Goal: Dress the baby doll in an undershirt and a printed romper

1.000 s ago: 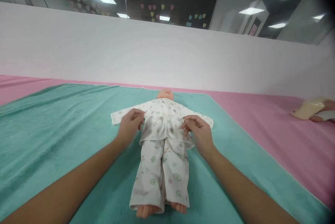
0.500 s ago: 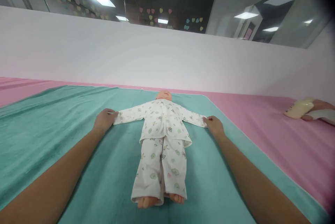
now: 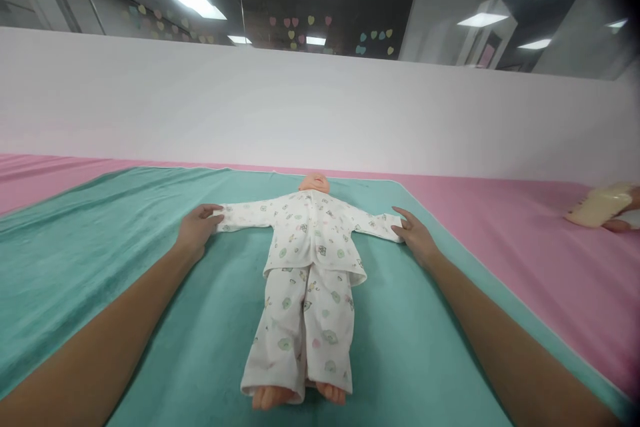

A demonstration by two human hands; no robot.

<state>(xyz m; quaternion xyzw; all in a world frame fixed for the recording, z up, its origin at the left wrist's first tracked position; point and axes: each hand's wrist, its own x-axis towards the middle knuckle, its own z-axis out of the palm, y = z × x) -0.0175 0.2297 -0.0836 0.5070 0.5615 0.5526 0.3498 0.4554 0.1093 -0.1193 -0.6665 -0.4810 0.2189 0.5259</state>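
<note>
A baby doll (image 3: 315, 182) lies on its back, dressed in a white printed pajama top (image 3: 295, 234) and matching pajama pants (image 3: 327, 320). Its arms stretch out sideways, with the doll's hands hidden from sight. Bare doll feet (image 3: 273, 397) show below the pant hems. At the end of the left-side sleeve (image 3: 245, 214), my left hand (image 3: 196, 228) grips the cuff between thumb and fingers. My right hand (image 3: 417, 235) is at the opposite sleeve (image 3: 377, 224), its thumb and index finger spread apart around the cuff.
Beneath the doll is a green blanket (image 3: 190, 320) on a pink cover (image 3: 540, 247). A white wall panel (image 3: 300, 114) stands behind, topped by reflective glass with heart stickers. At the far right, a person's hand (image 3: 617, 225) is beside a pale yellow object (image 3: 595, 206).
My right thumb and index finger have parted from their pinch on the cuff. The left-side sleeve is slightly higher and straighter. The yellow object appears farther right.
</note>
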